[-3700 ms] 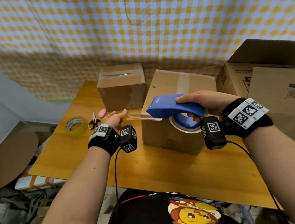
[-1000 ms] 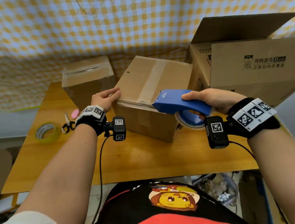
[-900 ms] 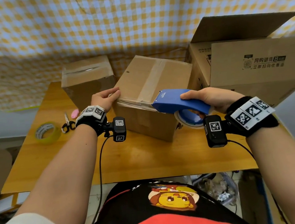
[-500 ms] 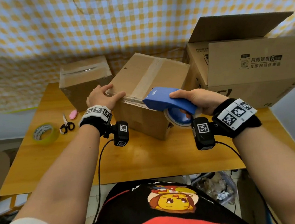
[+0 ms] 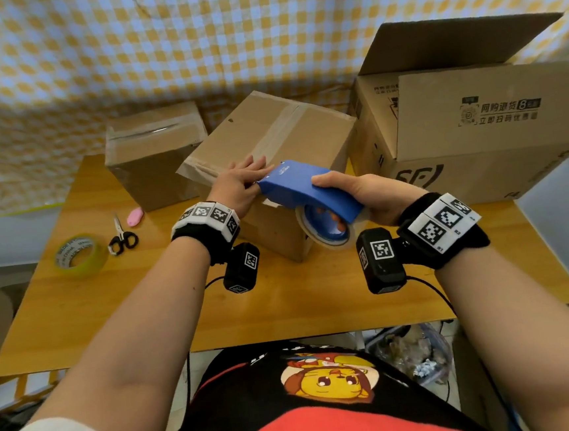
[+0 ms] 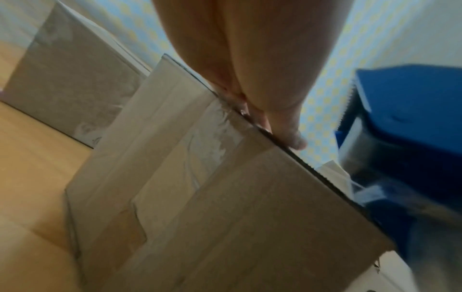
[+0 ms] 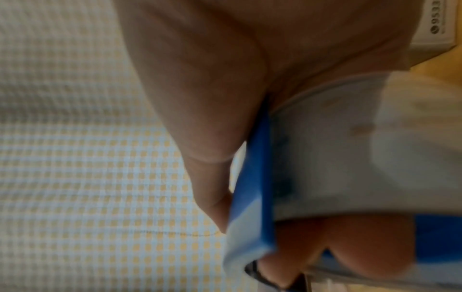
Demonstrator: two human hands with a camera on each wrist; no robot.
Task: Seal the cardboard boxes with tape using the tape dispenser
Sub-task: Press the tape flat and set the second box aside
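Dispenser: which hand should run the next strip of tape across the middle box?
Right. The right hand already grips the dispenser at the box edge; the left hand lies flat, holding the flap down.

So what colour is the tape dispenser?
Blue; the tape dispenser shows best in the head view.
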